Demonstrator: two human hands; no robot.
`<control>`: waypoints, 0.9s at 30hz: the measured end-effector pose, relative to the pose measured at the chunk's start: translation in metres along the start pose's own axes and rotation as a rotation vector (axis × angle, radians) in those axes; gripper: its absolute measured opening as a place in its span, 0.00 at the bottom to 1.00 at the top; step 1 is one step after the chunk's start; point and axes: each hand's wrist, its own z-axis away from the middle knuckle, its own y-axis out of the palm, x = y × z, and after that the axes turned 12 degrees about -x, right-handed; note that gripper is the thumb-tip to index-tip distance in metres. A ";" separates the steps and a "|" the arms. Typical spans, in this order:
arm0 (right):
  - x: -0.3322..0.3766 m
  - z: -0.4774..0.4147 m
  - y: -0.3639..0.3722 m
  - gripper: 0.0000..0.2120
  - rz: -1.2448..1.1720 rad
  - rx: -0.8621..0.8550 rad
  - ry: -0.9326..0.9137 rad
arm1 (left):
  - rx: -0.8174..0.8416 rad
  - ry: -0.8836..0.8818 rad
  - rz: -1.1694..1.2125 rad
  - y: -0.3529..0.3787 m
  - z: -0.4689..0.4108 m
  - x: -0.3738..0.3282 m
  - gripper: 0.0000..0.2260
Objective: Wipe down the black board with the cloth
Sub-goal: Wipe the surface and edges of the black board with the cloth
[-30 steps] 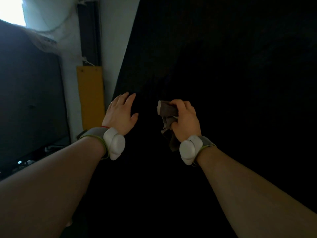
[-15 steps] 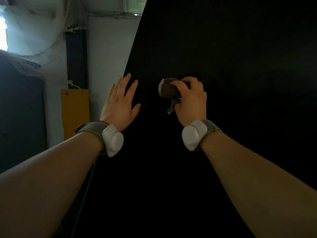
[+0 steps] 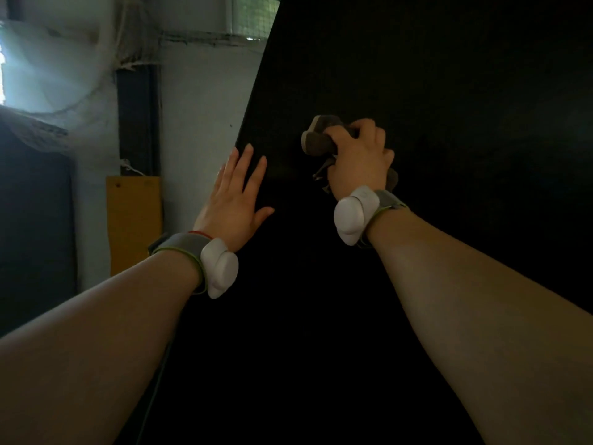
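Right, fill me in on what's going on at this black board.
A person is wiping down the tall black board. The right hand grips a bunched brownish cloth and holds it against the board's surface, with loose ends of the cloth hanging below the fist. The left hand lies flat with straight fingers near the board's left edge, apparently to steady it. A yellow panel leans on the pale wall to the left.

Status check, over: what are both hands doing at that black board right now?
Left hand flat, open on the black board. Right hand grips the cloth against it. Nothing seen blocking.
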 end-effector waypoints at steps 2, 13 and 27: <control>0.002 -0.002 0.004 0.20 0.021 0.043 0.030 | -0.012 0.008 -0.006 0.002 0.001 0.001 0.38; 0.004 0.053 0.000 0.16 0.002 0.183 -0.172 | -0.040 -0.012 0.004 0.000 0.002 -0.006 0.36; -0.010 0.121 -0.023 0.17 -0.124 0.722 -0.353 | 0.038 -0.100 -0.012 -0.001 0.042 -0.010 0.38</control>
